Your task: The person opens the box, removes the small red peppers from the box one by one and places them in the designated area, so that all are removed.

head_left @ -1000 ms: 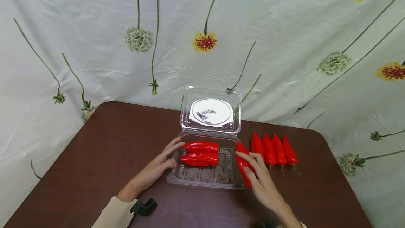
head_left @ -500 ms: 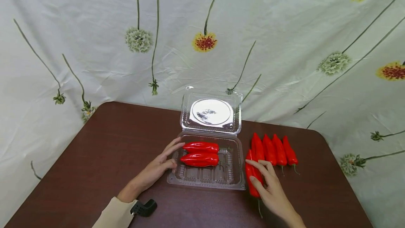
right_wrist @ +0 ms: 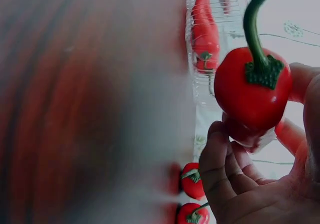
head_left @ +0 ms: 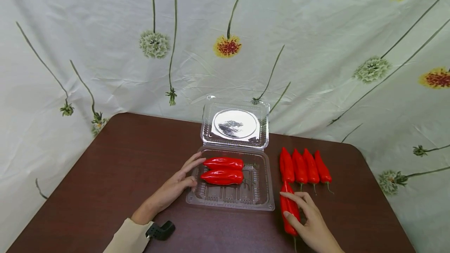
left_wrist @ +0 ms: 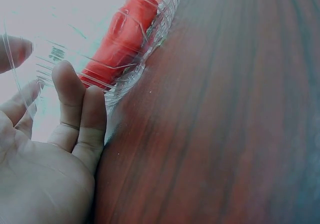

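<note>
My right hand (head_left: 311,220) grips a long red pepper (head_left: 290,210) by its sides, thumb on one side and fingers on the other. Its green stem (right_wrist: 255,28) points toward the right wrist camera. This pepper is just right of a clear plastic clamshell box (head_left: 230,204), whose lid (head_left: 233,138) stands raised at the back. Two red peppers, one (head_left: 222,177) in front of the other (head_left: 223,163), lie crosswise in the box. My left hand (head_left: 174,186) rests at the box's left rim, its extended fingers (left_wrist: 92,116) against the clear wall.
Several more red peppers (head_left: 300,167) lie side by side to the right of the box, stems toward me. All stand on a dark brown table (head_left: 140,159), with a flower-print cloth (head_left: 316,100) hanging behind it.
My right hand has carried its pepper from the box's right rim rightward and nearer to me, turning it slightly. My left hand and the box stay where they were.
</note>
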`<state>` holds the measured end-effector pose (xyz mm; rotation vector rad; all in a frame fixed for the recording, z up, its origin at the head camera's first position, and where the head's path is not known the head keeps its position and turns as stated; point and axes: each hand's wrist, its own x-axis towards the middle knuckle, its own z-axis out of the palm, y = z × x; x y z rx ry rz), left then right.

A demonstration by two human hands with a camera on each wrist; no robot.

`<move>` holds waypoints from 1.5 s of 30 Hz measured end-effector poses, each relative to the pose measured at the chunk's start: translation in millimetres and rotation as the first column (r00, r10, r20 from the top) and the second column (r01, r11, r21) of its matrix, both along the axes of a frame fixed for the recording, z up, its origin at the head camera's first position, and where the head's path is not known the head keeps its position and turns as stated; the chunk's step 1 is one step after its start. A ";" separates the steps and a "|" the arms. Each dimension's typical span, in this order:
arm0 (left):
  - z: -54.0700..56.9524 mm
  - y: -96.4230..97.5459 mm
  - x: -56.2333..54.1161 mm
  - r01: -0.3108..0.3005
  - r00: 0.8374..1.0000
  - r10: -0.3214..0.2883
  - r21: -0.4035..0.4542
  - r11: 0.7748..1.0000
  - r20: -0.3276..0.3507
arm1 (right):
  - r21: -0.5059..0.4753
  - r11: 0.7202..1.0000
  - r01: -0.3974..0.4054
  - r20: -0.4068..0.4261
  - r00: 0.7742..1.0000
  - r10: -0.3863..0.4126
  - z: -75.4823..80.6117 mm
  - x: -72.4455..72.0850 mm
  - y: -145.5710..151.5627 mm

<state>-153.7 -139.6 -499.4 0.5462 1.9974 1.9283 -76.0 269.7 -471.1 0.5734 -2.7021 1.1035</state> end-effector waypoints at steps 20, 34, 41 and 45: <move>-0.4 0.0 1.9 -0.010 1.000 0.010 -0.011 1.000 -0.006 | 0.134 0.987 0.090 -0.009 0.996 -0.089 -16.6 11.6 9.6; 0.2 1.9 1.1 -0.013 1.000 0.013 -0.001 1.000 0.001 | 0.190 0.973 0.129 0.004 0.991 -0.132 -18.8 8.4 8.9; 0.6 1.2 0.9 -0.013 1.000 0.013 -0.007 1.000 0.009 | 0.208 0.968 0.138 -0.020 0.990 -0.136 -17.2 8.1 7.8; 1.0 1.0 1.3 -0.008 1.000 0.008 0.001 1.000 0.008 | 0.212 0.967 0.138 -0.018 0.990 -0.137 -16.4 8.2 7.6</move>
